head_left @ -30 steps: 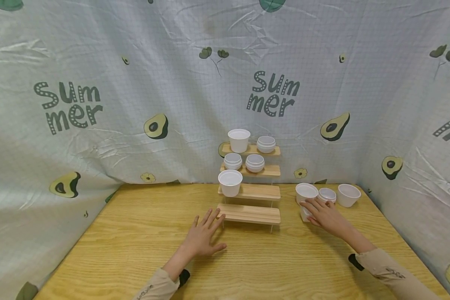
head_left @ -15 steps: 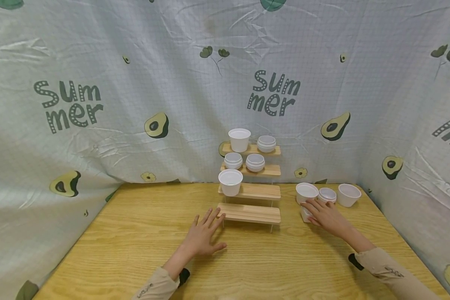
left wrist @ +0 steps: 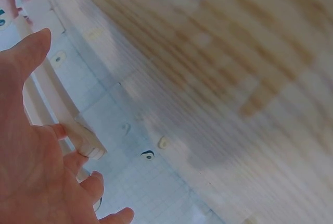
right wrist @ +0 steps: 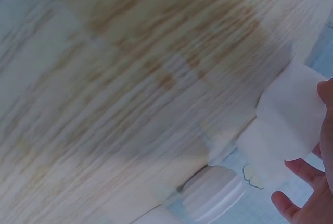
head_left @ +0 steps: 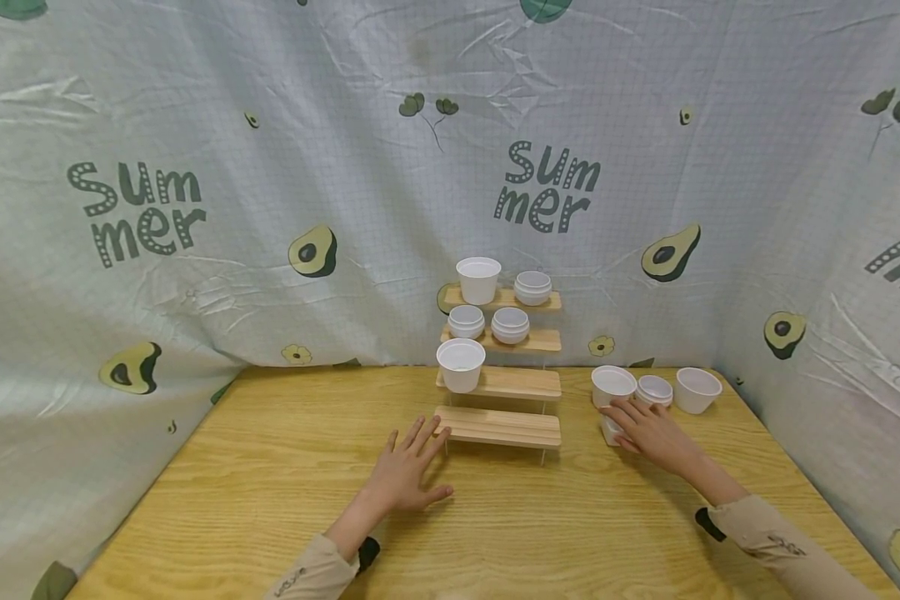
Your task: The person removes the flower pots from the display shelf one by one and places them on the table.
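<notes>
My left hand [head_left: 403,479] lies spread low over the table, its fingertips at the left end of the lowest wooden shelf [head_left: 498,427]. The left wrist view shows relaxed fingers [left wrist: 93,186] beside that board's end [left wrist: 88,143]. At the right, my right hand [head_left: 654,433] reaches over a white cup [head_left: 612,431], fingers across its top and thumb on the near side. In the right wrist view the thumb and a finger are at opposite sides of this cup [right wrist: 302,99]. Part of the cup is hidden behind the hand.
Another white cup [head_left: 612,383], a small ribbed bowl [head_left: 654,389] and a wider white bowl [head_left: 697,390] stand behind the right hand. White cups [head_left: 461,367] and small bowls [head_left: 510,327] sit on the stepped stand's upper shelves. A printed curtain [head_left: 367,192] hangs behind the table.
</notes>
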Available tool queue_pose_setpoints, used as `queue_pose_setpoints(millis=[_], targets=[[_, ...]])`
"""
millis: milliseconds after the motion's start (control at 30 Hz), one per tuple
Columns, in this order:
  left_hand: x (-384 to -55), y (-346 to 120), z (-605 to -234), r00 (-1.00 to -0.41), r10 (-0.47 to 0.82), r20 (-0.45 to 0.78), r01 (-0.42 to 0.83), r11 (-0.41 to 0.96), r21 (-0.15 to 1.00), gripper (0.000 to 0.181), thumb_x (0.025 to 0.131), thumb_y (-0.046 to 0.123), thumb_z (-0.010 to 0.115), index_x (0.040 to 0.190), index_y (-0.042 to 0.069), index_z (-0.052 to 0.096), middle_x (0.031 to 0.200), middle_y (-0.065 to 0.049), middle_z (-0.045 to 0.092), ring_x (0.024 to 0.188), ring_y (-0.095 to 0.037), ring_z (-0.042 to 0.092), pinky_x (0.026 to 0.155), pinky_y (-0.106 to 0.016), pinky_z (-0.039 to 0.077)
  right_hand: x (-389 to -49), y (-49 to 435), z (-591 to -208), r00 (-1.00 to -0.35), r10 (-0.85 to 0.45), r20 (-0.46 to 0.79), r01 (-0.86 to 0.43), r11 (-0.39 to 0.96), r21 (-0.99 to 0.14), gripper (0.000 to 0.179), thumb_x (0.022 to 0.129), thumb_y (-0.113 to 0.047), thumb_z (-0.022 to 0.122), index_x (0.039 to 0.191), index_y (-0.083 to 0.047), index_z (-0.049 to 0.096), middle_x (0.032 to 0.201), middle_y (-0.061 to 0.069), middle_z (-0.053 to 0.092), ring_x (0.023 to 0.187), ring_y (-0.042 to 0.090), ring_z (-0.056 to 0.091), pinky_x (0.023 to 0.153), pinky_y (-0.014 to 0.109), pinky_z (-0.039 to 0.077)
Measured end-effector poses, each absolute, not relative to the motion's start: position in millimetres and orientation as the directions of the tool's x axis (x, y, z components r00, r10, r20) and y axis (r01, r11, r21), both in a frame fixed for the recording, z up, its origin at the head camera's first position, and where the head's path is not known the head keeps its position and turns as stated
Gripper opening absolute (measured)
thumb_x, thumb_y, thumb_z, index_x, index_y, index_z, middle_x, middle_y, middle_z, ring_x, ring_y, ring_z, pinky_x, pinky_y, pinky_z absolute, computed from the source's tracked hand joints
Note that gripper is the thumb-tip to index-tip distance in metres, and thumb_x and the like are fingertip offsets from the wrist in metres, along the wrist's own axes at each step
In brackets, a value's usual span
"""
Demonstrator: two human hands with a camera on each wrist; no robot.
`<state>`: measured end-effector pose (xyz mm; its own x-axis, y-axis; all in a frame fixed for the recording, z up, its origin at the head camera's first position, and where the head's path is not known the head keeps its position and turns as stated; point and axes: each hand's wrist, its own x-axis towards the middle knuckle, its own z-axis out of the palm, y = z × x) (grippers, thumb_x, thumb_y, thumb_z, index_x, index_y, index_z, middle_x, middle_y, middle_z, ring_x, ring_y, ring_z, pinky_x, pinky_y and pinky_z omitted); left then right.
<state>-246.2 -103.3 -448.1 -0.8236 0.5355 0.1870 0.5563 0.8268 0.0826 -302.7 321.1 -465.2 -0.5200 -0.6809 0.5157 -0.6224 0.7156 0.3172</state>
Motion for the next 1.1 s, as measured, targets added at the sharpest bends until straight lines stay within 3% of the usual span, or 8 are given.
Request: queue_pose_setpoints(millis=[567, 1100], targets=[[-247.0, -104.6, -451.9, -0.822, 0.537, 0.189, 0.558, 0.826, 0.079, 0.078, 0.080, 0.054, 0.055, 0.141, 0.014, 0.027, 0.148, -0.010, 0.022, 0.135, -0.033, 0.022, 0.098, -0.062, 0.026, -299.0, 316.0, -459.2, -0.571, -0.630, 0.526, -0.616, 0.753, 0.234, 0.053, 0.072, -0.024, 0.069, 0.121, -0.010, 0.053, 0.119, 0.010, 0.054, 0.104, 0.028, 0.049, 0.068, 0.046, 0.040], [-247.0, -103.3, -449.9, -0.819, 0.539, 0.195, 0.562, 0.823, 0.082, 0.077, 0.080, 0.051, 0.056, 0.141, 0.013, 0.029, 0.147, -0.011, 0.023, 0.134, -0.034, 0.023, 0.098, -0.062, 0.025, -292.3, 289.0, -434.2, -0.523, -0.656, 0.544, -0.635, 0.726, 0.265, 0.055, 0.074, -0.025, 0.067, 0.124, -0.011, 0.050, 0.124, 0.007, 0.050, 0.105, 0.023, 0.050, 0.073, 0.044, 0.040]])
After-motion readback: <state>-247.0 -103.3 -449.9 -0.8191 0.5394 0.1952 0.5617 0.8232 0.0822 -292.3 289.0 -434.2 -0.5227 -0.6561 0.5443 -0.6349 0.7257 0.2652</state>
